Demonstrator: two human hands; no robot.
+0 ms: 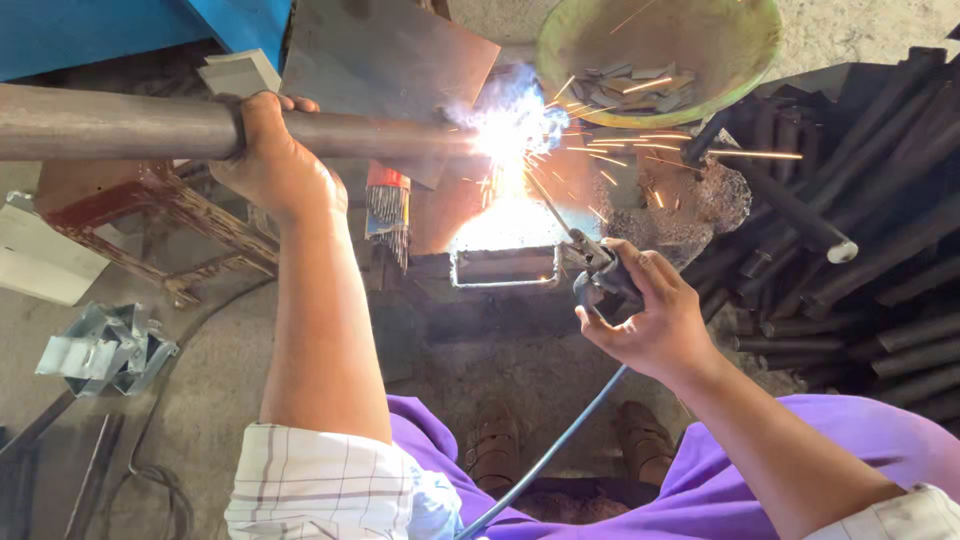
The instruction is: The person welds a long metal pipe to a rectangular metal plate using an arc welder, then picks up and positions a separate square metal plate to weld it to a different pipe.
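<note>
My left hand [270,160] grips a long grey steel pipe [110,125] that runs in from the left edge to a bright welding arc [510,130]. My right hand [655,315] holds a dark electrode holder [600,280] whose thin rod slants up to the arc. Sparks fly to the right and white smoke rises above the glare. A blue cable [550,450] trails from the holder down past my purple-clad legs. A small rectangular steel frame [505,265] lies just below the arc.
A green bowl [745,70] with several flat metal pieces sits at the top right. Dark pipes [860,220] are piled on the right. A rusty red stand [170,205], a bundle of welding rods [388,210] and bent sheet-metal brackets [105,345] lie to the left.
</note>
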